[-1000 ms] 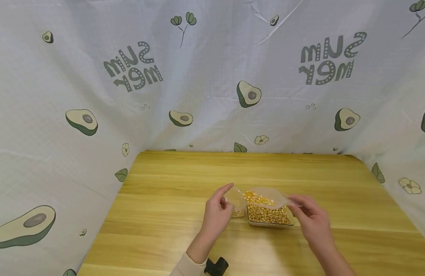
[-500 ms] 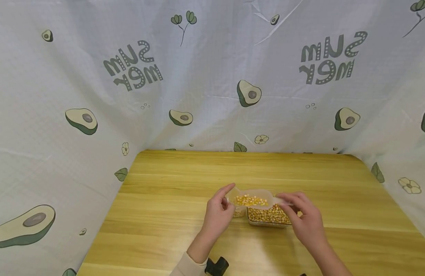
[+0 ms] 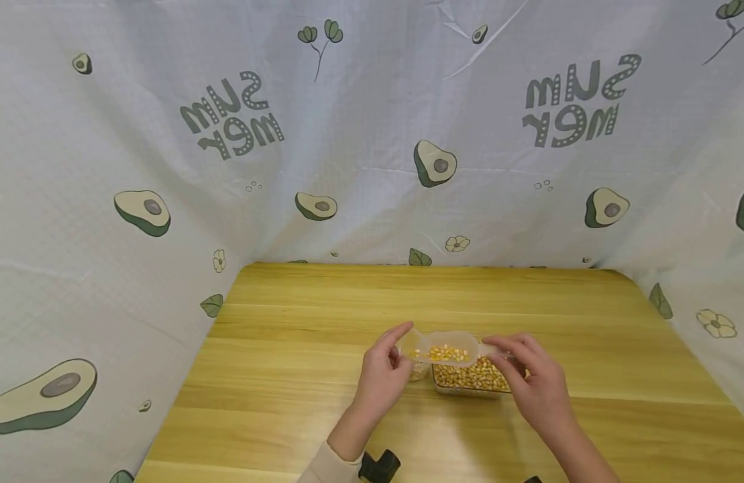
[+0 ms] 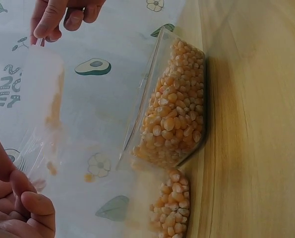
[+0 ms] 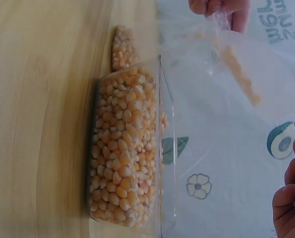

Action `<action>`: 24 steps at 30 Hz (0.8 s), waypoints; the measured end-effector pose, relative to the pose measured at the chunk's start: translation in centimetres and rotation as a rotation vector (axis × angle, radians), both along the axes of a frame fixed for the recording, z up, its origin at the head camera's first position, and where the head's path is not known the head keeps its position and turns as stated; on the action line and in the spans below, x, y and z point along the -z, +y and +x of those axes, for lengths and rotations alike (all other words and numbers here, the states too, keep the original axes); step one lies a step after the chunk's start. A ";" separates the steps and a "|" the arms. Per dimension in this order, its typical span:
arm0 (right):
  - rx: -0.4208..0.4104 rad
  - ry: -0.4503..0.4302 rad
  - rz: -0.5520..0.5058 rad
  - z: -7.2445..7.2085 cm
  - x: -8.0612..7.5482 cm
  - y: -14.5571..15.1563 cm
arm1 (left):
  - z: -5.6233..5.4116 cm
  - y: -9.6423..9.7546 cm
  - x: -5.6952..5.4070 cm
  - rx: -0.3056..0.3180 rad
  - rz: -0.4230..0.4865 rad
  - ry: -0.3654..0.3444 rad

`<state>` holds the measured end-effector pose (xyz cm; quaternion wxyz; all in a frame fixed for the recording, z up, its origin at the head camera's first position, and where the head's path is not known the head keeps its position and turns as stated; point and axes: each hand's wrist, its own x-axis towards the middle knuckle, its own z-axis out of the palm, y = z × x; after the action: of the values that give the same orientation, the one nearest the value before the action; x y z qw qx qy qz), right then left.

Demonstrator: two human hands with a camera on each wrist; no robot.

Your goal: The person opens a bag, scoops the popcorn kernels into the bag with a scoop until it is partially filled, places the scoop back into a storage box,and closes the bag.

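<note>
My left hand [image 3: 380, 372] pinches the top rim of a clear plastic bag [image 4: 132, 193], holding its mouth up. Corn kernels [image 4: 172, 206] lie in the bag's bottom on the table. In my right hand [image 3: 537, 379] is the handle of a translucent white scoop [image 3: 453, 337]. The scoop's front reaches into the bag's mouth, and kernels [image 3: 447, 353] lie in its bowl. A few loose kernels [image 4: 89, 177] are below the scoop's tip, inside the bag. Under the scoop and right hand stands a clear rectangular container [image 5: 160, 148] full of corn kernels.
The container stands directly beside the bag on the wooden table [image 3: 287, 335]. A white curtain [image 3: 372, 134] with avocado prints hangs behind and along both sides. A black strap mount [image 3: 379, 466] sits on my left wrist.
My right hand has moved left with the scoop, from above the container to the bag's mouth. Kernels in the scoop have become fewer as some slid into the bag. The left hand barely moved.
</note>
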<state>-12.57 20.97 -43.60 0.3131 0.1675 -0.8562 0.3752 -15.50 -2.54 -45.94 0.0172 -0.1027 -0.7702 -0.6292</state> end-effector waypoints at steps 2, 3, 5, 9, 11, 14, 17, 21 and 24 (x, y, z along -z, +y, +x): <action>-0.003 0.001 0.013 0.0 -0.1 0.1 | 0.0 0.0 0.0 -0.001 -0.002 0.001; -0.006 0.004 0.020 -0.1 -0.1 0.1 | 0.0 0.0 0.0 -0.003 -0.004 0.001; -0.008 0.009 0.034 -0.1 -0.2 0.1 | 0.0 0.0 0.0 -0.006 -0.007 0.000; -0.014 0.033 0.062 -0.1 -0.7 0.0 | 0.0 0.0 0.0 -0.011 -0.017 0.010; -0.017 0.047 0.072 -0.2 -0.9 -0.1 | -0.1 -0.1 0.0 -0.011 -0.016 0.014; -0.025 0.063 0.075 -0.3 -1.1 -0.1 | -0.1 -0.1 -0.1 -0.009 -0.014 0.016; -0.019 0.063 0.083 -0.3 -1.1 0.0 | -0.2 -0.1 -0.1 -0.008 -0.014 0.018; -0.012 0.075 0.101 -0.2 -0.8 0.2 | -0.2 -0.1 -0.1 -0.005 -0.015 0.017; -0.018 0.084 0.106 -0.2 -0.6 0.4 | -0.2 -0.2 0.0 -0.009 -0.015 0.017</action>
<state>-12.76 21.39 -43.03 0.3360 0.2071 -0.8594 0.3250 -15.73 -2.72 -45.90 0.0257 -0.1047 -0.7753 -0.6223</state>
